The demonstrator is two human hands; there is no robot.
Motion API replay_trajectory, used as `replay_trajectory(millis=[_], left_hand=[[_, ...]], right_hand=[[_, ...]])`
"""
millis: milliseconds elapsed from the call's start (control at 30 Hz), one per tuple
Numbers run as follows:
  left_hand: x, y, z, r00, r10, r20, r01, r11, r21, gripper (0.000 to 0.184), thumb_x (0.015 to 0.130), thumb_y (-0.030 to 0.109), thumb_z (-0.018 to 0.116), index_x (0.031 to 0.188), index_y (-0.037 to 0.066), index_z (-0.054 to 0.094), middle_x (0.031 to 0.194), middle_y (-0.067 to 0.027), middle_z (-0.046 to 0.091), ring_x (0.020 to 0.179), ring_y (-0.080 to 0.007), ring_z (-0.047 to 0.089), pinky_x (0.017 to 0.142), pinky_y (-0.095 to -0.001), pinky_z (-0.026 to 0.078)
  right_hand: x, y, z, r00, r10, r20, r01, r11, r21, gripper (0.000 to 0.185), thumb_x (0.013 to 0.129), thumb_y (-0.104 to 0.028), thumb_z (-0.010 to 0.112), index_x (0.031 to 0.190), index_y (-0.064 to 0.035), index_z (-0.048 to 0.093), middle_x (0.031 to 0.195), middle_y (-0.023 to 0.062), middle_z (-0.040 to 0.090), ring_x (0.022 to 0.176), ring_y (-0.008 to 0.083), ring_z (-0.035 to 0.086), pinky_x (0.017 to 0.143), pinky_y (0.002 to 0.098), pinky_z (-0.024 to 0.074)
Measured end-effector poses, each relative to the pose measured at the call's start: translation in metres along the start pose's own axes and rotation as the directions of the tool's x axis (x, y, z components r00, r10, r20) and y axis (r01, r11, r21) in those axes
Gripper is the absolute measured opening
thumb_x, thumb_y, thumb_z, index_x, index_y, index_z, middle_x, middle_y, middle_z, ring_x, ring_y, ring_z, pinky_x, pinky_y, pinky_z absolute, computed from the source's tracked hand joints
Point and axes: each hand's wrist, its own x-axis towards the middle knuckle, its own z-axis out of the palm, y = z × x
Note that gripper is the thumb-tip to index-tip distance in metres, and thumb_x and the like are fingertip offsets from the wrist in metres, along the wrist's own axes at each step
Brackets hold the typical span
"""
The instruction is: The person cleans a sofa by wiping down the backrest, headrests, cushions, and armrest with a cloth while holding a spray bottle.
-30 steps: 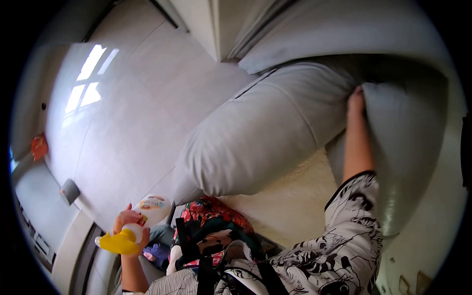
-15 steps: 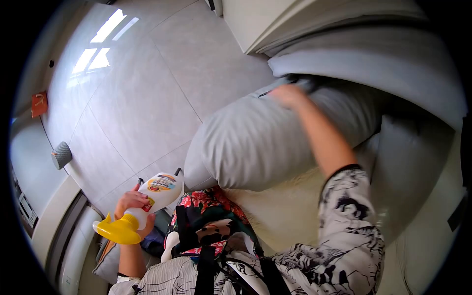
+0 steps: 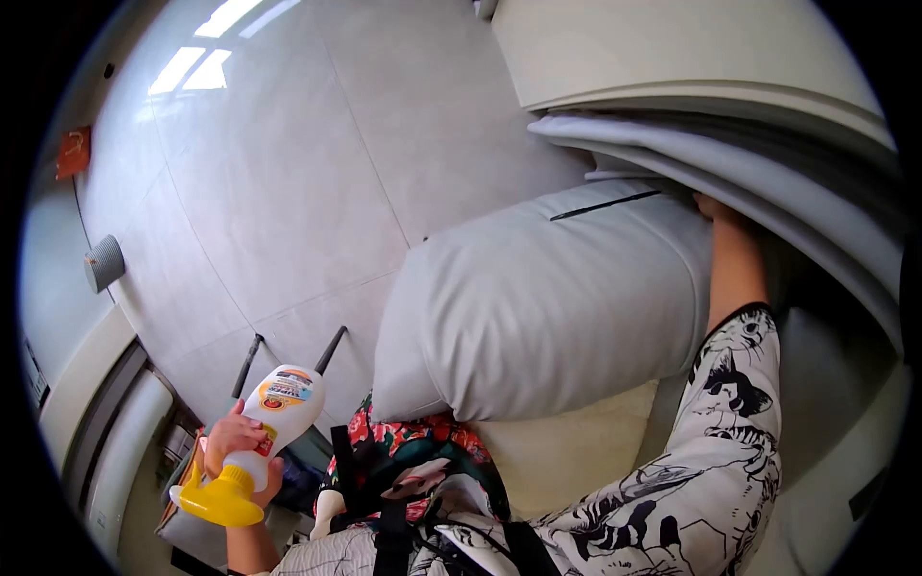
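My left hand [image 3: 237,442] is closed around a white spray bottle [image 3: 291,398] with a yellow trigger head [image 3: 223,496] and a printed label. The bottle is tilted, its head toward me and its base pointing away. In front of me lies a large, plump grey cushion [image 3: 557,298] with a dark zip-like line [image 3: 605,206] near its far edge. My right hand [image 3: 709,207] reaches past the right end of this cushion, beneath the edge of another grey padded piece [image 3: 768,178]. Its fingers are mostly hidden there.
A pale panel [image 3: 672,48] stands behind the padded piece. Cream fluffy fabric [image 3: 567,451] shows below the cushion. Two dark legs [image 3: 331,349] rest on the grey tiled floor [image 3: 279,192]. A grey ribbed object [image 3: 104,264] and an orange item [image 3: 73,154] are at left.
My right hand has moved right, from the zip area of the cushion to under the padded piece's edge. The left hand still grips the spray bottle. The view has shifted.
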Motion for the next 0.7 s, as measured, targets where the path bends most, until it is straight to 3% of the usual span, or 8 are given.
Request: replay_trajectory(millis=[167, 267, 367, 467, 567, 600, 667, 700], left_hand=[[-0.011, -0.014, -0.006, 0.997, -0.072, -0.004, 0.071, 0.995, -0.064, 0.030, 0.066, 0.018, 0.071, 0.081, 0.009, 0.047, 0.081, -0.0073, 0.057, 0.083, -0.0226, 0.056, 0.099, -0.0529, 0.037], [-0.017, -0.026, -0.002, 0.989, -0.119, -0.084, 0.107, 0.985, -0.135, 0.030, 0.066, 0.017, 0.072, 0.081, 0.009, 0.047, 0.082, -0.0070, 0.057, 0.083, -0.0228, 0.056, 0.099, -0.0529, 0.037], [-0.005, -0.014, -0.004, 0.996, -0.087, -0.033, 0.084, 0.992, -0.089, 0.031, 0.064, 0.014, 0.072, 0.083, 0.009, 0.049, 0.082, -0.0071, 0.057, 0.083, -0.0231, 0.056, 0.098, -0.0524, 0.038], [-0.009, -0.014, -0.008, 0.998, -0.031, 0.054, 0.036, 0.993, -0.110, 0.033, 0.067, 0.017, 0.072, 0.088, 0.009, 0.048, 0.085, -0.0080, 0.058, 0.089, -0.0233, 0.056, 0.099, -0.0546, 0.035], [-0.008, -0.006, -0.014, 0.999, 0.021, -0.043, -0.029, 0.984, -0.177, 0.028, 0.064, 0.009, 0.070, 0.084, 0.010, 0.050, 0.085, -0.0070, 0.059, 0.085, -0.0223, 0.057, 0.099, -0.0511, 0.037], [-0.007, -0.003, -0.016, 0.999, 0.030, -0.044, -0.038, 0.983, -0.179, 0.028, 0.064, 0.009, 0.070, 0.084, 0.010, 0.050, 0.085, -0.0070, 0.059, 0.085, -0.0223, 0.057, 0.099, -0.0511, 0.037], [-0.007, -0.001, -0.023, 0.994, 0.110, 0.024, -0.104, 0.978, -0.181, 0.028, 0.067, 0.012, 0.070, 0.085, 0.008, 0.048, 0.086, -0.0073, 0.058, 0.088, -0.0226, 0.056, 0.100, -0.0543, 0.035], [-0.006, 0.000, -0.025, 0.990, 0.136, 0.028, -0.129, 0.976, -0.176, 0.028, 0.066, 0.010, 0.069, 0.085, 0.008, 0.048, 0.085, -0.0073, 0.058, 0.088, -0.0225, 0.056, 0.100, -0.0539, 0.035]], right_hand=[[-0.002, -0.113, 0.031, 0.897, -0.240, 0.372, 0.298, 0.948, -0.107, 0.052, 0.089, -0.046, 0.041, 0.117, -0.0060, 0.059, 0.122, 0.0165, 0.056, 0.111, 0.0331, 0.053, 0.093, 0.0432, 0.0409], [-0.111, -0.266, 0.087, 0.606, -0.577, 0.548, 0.706, 0.707, -0.037, 0.057, 0.088, -0.051, 0.041, 0.116, -0.0051, 0.059, 0.120, 0.0172, 0.057, 0.110, 0.0339, 0.053, 0.092, 0.0442, 0.0409], [-0.243, -0.374, 0.091, 0.277, -0.759, 0.589, 0.772, 0.541, 0.334, 0.057, 0.089, -0.050, 0.040, 0.116, -0.0032, 0.057, 0.122, 0.0191, 0.055, 0.112, 0.0346, 0.052, 0.093, 0.0409, 0.0399], [-0.344, -0.391, 0.064, 0.137, -0.815, 0.563, 0.907, 0.331, 0.259, 0.046, 0.091, -0.041, 0.040, 0.116, -0.0080, 0.058, 0.117, 0.0183, 0.057, 0.109, 0.0332, 0.053, 0.091, 0.0427, 0.0411], [-0.336, -0.332, 0.053, 0.153, -0.882, 0.445, 0.906, 0.305, 0.292, 0.040, 0.090, -0.039, 0.041, 0.111, -0.0106, 0.060, 0.115, 0.0173, 0.058, 0.104, 0.0342, 0.055, 0.089, 0.0444, 0.0425], [-0.313, -0.308, 0.044, 0.168, -0.858, 0.485, 0.969, 0.235, 0.080, 0.036, 0.088, -0.037, 0.044, 0.105, -0.0116, 0.062, 0.111, 0.0168, 0.060, 0.099, 0.0345, 0.058, 0.084, 0.0448, 0.0453], [-0.233, -0.229, 0.052, 0.556, -0.752, 0.354, 0.815, 0.578, -0.051, 0.034, 0.088, -0.033, 0.045, 0.097, -0.0078, 0.066, 0.105, 0.0171, 0.062, 0.093, 0.0335, 0.060, 0.078, 0.0447, 0.0478], [-0.223, -0.194, 0.006, 0.632, -0.643, 0.432, 0.764, 0.613, -0.204, 0.037, 0.089, -0.034, 0.044, 0.097, -0.0055, 0.066, 0.105, 0.0179, 0.062, 0.095, 0.0336, 0.060, 0.080, 0.0438, 0.0474]])
